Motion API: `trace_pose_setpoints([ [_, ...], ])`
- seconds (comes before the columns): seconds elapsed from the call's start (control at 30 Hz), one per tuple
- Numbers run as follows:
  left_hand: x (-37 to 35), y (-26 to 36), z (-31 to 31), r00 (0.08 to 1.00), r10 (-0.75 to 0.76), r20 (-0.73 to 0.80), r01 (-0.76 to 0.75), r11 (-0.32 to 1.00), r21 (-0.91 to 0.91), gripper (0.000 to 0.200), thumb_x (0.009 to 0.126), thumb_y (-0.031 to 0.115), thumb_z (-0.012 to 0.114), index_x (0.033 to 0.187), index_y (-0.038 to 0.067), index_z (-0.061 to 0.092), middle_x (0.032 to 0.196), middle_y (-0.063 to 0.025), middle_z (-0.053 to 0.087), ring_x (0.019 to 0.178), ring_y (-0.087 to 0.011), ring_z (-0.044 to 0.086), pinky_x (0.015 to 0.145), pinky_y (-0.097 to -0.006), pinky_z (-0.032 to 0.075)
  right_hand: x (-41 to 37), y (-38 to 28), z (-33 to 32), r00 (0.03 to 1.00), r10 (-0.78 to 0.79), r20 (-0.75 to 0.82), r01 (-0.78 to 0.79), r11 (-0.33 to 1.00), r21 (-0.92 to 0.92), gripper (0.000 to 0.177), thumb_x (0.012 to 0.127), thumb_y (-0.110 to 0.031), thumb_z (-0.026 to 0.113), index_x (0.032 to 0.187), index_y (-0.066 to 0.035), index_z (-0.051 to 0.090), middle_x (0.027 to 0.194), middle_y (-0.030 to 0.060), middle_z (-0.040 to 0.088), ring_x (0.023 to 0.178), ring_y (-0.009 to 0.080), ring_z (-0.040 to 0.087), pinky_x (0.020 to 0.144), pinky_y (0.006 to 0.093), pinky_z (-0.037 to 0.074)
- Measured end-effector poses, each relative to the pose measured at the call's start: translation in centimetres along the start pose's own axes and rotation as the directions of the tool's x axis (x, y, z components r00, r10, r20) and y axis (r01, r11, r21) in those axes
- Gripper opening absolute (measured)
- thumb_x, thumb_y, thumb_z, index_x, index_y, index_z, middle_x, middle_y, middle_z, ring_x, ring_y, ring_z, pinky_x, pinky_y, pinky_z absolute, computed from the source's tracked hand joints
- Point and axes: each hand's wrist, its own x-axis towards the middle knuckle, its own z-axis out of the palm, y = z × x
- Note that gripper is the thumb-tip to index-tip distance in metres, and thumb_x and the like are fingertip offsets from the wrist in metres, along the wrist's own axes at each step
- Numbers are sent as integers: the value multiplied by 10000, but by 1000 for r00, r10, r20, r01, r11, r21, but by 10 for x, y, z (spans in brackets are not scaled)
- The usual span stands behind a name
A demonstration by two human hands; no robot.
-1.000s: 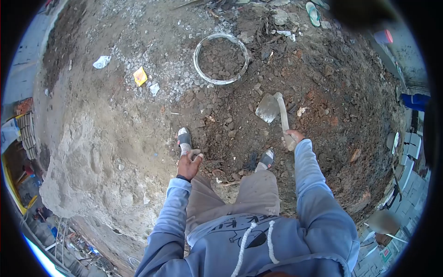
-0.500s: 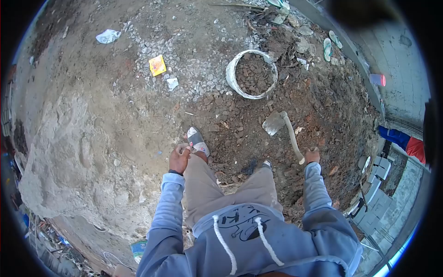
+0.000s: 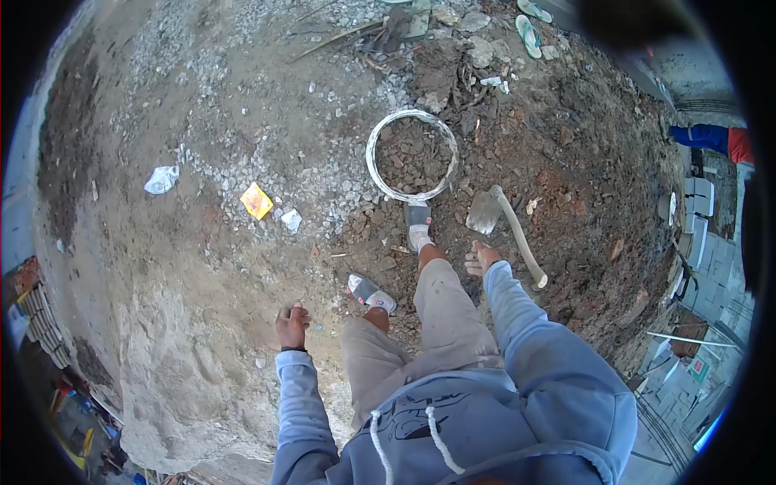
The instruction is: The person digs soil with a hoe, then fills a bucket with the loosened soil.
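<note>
My left hand [image 3: 292, 326] hangs over the pale ground left of my legs, its fingers curled in with nothing seen in them. Just left of the hoe, my right hand [image 3: 482, 259] is empty, its fingers slightly apart. The hoe [image 3: 521, 234] lies on the dark soil, its metal blade toward the bucket and its wooden handle pointing down and right. A white-rimmed bucket [image 3: 373, 166] holds brown soil and clods. My right foot [image 3: 419, 226] is at the near side of the bucket, and my left foot [image 3: 372, 293] is behind it to the left.
Gravel surrounds a yellow packet [image 3: 256, 201] and white scraps. Green-and-white slippers [image 3: 529, 36] lie at the upper right, near rubble and a long stick [image 3: 339, 37]. Grey blocks [image 3: 699, 206] stand at the right, below a person's blue-and-red clothing [image 3: 711, 139].
My right foot has stepped forward to the bucket. My right hand has moved left, away from the hoe's handle end, and its fingers have opened. My left hand is lower and farther left.
</note>
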Motion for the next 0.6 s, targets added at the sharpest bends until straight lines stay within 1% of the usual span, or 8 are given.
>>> trace_pose_setpoints([
  [0.1, 3, -8, 81, 995, -79, 69, 70, 991, 116, 222, 871, 251, 565, 935, 39, 553, 732, -50, 589, 577, -114, 555, 513, -231, 441, 71, -25, 33, 977, 56, 204, -109, 960, 260, 556, 906, -464, 405, 1264, -39, 392, 1259, 180, 474, 1117, 356, 500, 922, 509, 413],
  [0.27, 30, -47, 177, 927, -310, 213, 244, 927, 286, 152, 859, 197, 529, 919, 62, 565, 784, -52, 608, 656, -128, 583, 587, -249, 477, 192, -53, 84, 955, 105, 277, -235, 836, 496, 615, 916, -498, 336, 1331, -45, 321, 1315, 189, 418, 1229, 391, 379, 1013, 538, 287],
  [0.37, 52, -24, 223, 898, -394, 196, 289, 864, 413, 161, 865, 203, 531, 934, 62, 568, 792, -54, 612, 665, -127, 585, 595, -244, 475, 247, -59, 103, 937, 113, 330, -305, 725, 617, 625, 915, -516, 316, 1363, -80, 288, 1333, 188, 401, 1250, 391, 348, 1022, 557, 249],
  [0.4, 62, -14, 236, 907, -372, 199, 246, 850, 466, 179, 869, 208, 532, 954, 55, 569, 794, -55, 613, 666, -126, 585, 599, -244, 474, 261, -64, 107, 937, 88, 338, -308, 667, 678, 627, 915, -524, 309, 1375, -99, 276, 1346, 186, 389, 1251, 389, 344, 1018, 571, 237],
  [0.43, 73, -4, 250, 914, -350, 206, 202, 832, 517, 198, 873, 214, 533, 975, 48, 570, 795, -56, 614, 667, -126, 584, 603, -244, 473, 284, -60, 116, 927, 123, 355, -367, 497, 786, 597, 899, -512, 392, 1339, -113, 332, 1332, 178, 395, 1230, 376, 362, 994, 596, 242],
  [0.53, 108, 32, 291, 935, -269, 231, 69, 778, 624, 244, 879, 226, 536, 1016, 27, 568, 797, -56, 609, 682, -124, 580, 613, -248, 475, 324, -62, 120, 890, 79, 450, -451, 300, 841, 615, 868, -491, 494, 1323, -105, 343, 1290, 153, 431, 1179, 368, 400, 971, 595, 267],
  [0.57, 116, 43, 308, 938, -198, 283, -6, 810, 586, 258, 880, 221, 538, 1029, 13, 566, 803, -59, 605, 703, -124, 576, 624, -252, 477, 315, -71, 115, 946, 146, 289, -324, 439, 838, 625, 829, -484, 573, 1286, -97, 394, 1228, 117, 482, 1098, 340, 456, 933, 550, 321],
  [0.6, 124, 56, 326, 932, -187, 311, -40, 799, 601, 260, 880, 221, 543, 1026, 6, 565, 804, -58, 599, 713, -125, 573, 634, -254, 481, 315, -77, 111, 945, 150, 289, -326, 422, 846, 625, 829, -484, 573, 1286, -97, 394, 1228, 117, 482, 1098, 340, 456, 933, 550, 321],
])
